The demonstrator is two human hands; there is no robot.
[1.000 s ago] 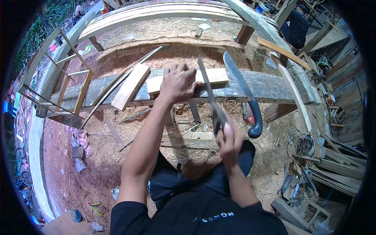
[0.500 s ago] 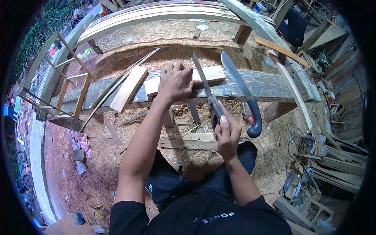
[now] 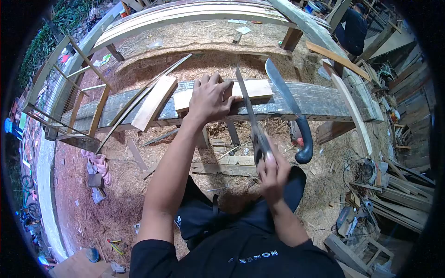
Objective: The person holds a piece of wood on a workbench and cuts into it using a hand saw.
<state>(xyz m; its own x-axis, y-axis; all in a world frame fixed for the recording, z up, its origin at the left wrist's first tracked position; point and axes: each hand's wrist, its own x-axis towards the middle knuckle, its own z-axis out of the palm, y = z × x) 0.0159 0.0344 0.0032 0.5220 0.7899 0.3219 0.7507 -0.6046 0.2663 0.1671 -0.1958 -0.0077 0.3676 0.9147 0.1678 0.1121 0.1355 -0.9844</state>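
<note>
My left hand (image 3: 208, 98) grips a short pale wooden block (image 3: 258, 89) and presses it on the weathered bench beam (image 3: 320, 99), its fingers over the far edge and the thumb toward the right. In my right hand (image 3: 273, 173), the fingers are wrapped round the handle of a handsaw (image 3: 249, 103). The saw's blade lies across the block just right of my left thumb, pointing away from me. A machete (image 3: 283, 90) with a black handle rests on the beam to the right. Left of the block, another pale board (image 3: 155, 103) lies slantwise.
A wooden frame with wire mesh (image 3: 69, 88) stands at the beam's left end. Thin strips (image 3: 143, 90) lean there too. Long planks (image 3: 194, 16) span the back. Scrap wood (image 3: 394, 199) is piled at right. A person (image 3: 352, 30) is at the far right.
My right hand has drawn the handsaw back toward me and slightly right. My left hand stays on the block. The whole view has shifted slightly.
</note>
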